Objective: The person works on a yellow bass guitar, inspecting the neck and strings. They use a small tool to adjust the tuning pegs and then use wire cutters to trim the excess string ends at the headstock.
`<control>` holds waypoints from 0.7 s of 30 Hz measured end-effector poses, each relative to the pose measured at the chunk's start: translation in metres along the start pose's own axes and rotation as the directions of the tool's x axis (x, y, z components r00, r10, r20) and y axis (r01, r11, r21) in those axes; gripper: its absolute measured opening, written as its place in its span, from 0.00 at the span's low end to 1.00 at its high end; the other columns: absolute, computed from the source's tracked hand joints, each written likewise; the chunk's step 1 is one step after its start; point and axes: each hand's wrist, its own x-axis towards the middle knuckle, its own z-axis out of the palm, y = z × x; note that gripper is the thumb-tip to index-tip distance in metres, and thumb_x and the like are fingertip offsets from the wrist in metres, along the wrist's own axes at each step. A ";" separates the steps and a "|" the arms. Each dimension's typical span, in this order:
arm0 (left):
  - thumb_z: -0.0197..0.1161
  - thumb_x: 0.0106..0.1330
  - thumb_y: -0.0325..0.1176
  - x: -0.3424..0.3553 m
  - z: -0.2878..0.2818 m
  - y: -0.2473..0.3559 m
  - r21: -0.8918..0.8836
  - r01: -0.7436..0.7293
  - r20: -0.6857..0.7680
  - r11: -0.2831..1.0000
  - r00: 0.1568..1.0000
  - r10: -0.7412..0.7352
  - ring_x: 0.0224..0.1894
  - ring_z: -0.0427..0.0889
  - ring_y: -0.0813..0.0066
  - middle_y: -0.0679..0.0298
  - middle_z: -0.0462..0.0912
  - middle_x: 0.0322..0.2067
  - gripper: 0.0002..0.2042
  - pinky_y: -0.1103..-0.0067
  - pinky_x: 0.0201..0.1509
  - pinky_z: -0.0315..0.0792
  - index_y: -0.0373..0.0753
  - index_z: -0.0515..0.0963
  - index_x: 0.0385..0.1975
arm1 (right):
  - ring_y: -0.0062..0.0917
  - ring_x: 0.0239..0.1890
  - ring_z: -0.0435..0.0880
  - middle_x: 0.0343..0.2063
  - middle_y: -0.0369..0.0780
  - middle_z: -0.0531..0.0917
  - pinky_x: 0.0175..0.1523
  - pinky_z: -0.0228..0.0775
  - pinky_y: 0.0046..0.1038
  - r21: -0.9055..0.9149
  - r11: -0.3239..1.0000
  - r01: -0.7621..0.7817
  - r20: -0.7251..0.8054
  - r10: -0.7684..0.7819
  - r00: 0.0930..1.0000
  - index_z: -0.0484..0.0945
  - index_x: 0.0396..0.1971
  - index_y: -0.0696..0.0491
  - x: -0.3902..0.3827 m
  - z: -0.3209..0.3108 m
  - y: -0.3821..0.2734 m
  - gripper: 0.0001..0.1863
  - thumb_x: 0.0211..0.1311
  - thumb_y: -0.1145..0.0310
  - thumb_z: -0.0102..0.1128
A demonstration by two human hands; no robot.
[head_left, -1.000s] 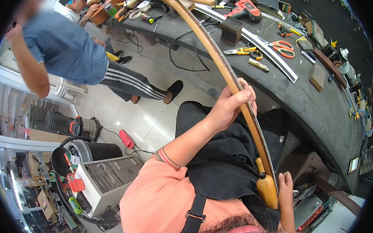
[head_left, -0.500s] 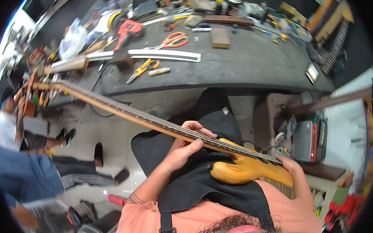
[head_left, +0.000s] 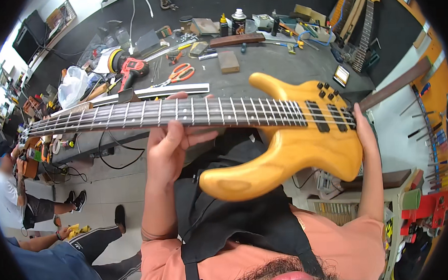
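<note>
Bass guitar (head_left: 286, 159) is held roughly level before the black apron (head_left: 222, 211), strings facing the camera, neck toward the left. Left hand (head_left: 165, 152) is partly curled about the neck (head_left: 213, 110), thumb at the near edge, some fingers extended. Right hand (head_left: 365, 132) bears against the body's tail end; its finger closure cannot be told. Workbench (head_left: 276, 66) beyond carries a red power tool (head_left: 133, 69), orange-handled scissors (head_left: 172, 78) and a block (head_left: 228, 61).
</note>
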 end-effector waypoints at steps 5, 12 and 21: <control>0.49 0.86 0.37 0.045 -0.043 -0.043 -0.114 0.081 -0.102 0.990 0.990 -0.093 0.70 0.79 0.39 0.37 0.70 0.73 0.27 0.44 0.75 0.70 0.34 0.59 0.79 | 0.27 0.53 0.83 0.53 0.46 0.87 0.64 0.71 0.28 -0.004 0.994 0.107 0.110 -0.106 0.988 0.79 0.63 0.68 0.097 0.053 -0.046 0.47 0.81 0.31 0.45; 0.54 0.84 0.34 0.089 -0.086 -0.090 -0.243 0.119 -0.169 0.963 0.972 -0.163 0.69 0.80 0.44 0.47 0.78 0.68 0.25 0.45 0.76 0.72 0.33 0.64 0.76 | 0.23 0.54 0.86 0.55 0.40 0.89 0.64 0.75 0.26 0.327 0.937 0.123 0.270 -0.217 0.938 0.81 0.64 0.62 0.172 0.125 -0.069 0.37 0.86 0.40 0.43; 0.53 0.86 0.37 0.118 -0.113 -0.123 -0.302 0.187 -0.104 0.935 0.968 -0.228 0.72 0.77 0.45 0.47 0.75 0.70 0.27 0.49 0.78 0.71 0.35 0.59 0.79 | 0.30 0.56 0.86 0.57 0.45 0.88 0.65 0.73 0.30 0.062 0.991 0.115 0.230 -0.126 0.965 0.80 0.64 0.65 0.242 0.141 -0.056 0.42 0.84 0.35 0.44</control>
